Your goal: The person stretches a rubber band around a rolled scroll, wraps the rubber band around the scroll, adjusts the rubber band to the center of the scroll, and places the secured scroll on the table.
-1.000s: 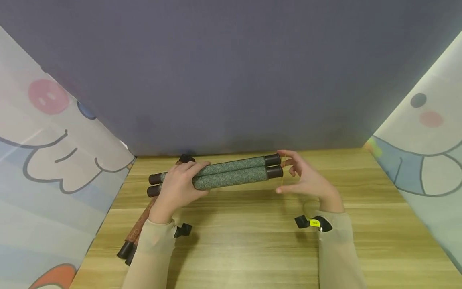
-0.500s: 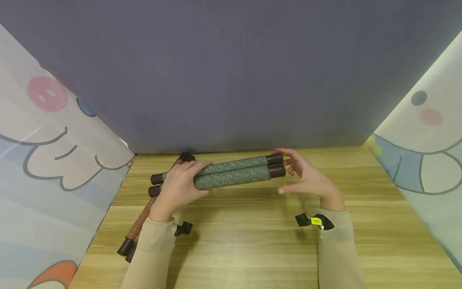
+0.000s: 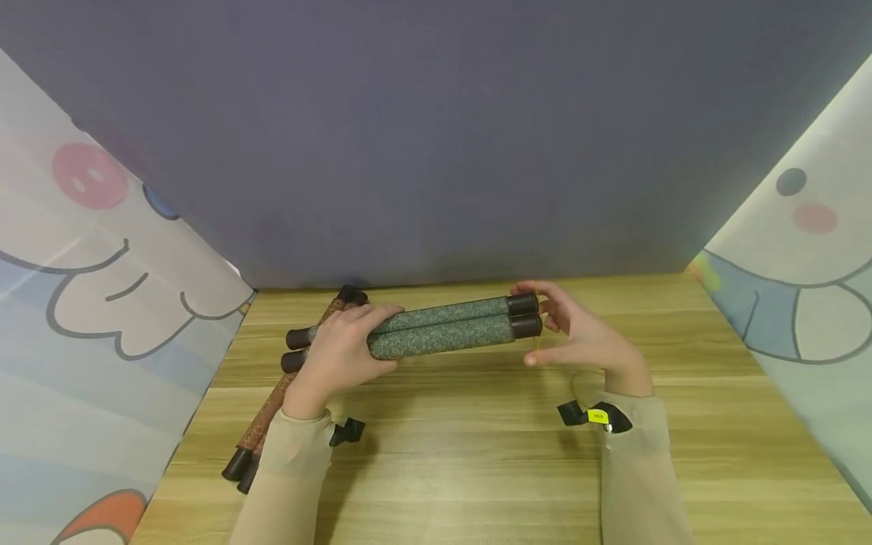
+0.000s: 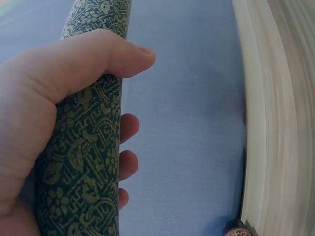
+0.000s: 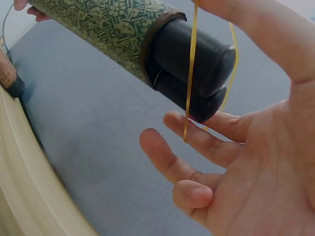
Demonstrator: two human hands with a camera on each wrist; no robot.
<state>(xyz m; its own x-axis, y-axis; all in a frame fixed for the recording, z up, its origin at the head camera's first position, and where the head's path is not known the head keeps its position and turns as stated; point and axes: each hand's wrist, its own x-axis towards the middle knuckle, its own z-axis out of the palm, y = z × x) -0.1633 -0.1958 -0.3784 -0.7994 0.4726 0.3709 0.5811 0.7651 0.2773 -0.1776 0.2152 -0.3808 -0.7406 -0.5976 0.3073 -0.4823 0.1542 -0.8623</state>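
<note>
The table point(image 3: 463, 469) has a wood-grain top, and above it, held in the air, is a pair of green rolls point(image 3: 443, 338), side by side and slanting a little. They look stiff and rather light, so probably one hand is enough to carry them; however, the woven cover may crease, and the two rolls could slide against each other if the hold is loose. A second pair, the red-brown rolls point(image 3: 267, 416), lies on the table at the left, partly hidden by the left hand point(image 3: 341, 344).

This hand is wrapped round the green rolls, to the left of their middle, which seems a good place, because the cloth should give friction. The right hand point(image 3: 586, 341) is spread wide beside the other ends; it grips no roll, and a yellow band point(image 5: 191, 69) is stretched between its thumb and fingers.

The dark end pieces point(image 5: 194, 54) look smooth and hard, perhaps slippery, so they suit less for carrying. The band, the smallest thing, is thin and seems elastic; its strands pass on both sides of these ends, but whether it touches them one cannot tell. A too strong pull could snap it
</note>
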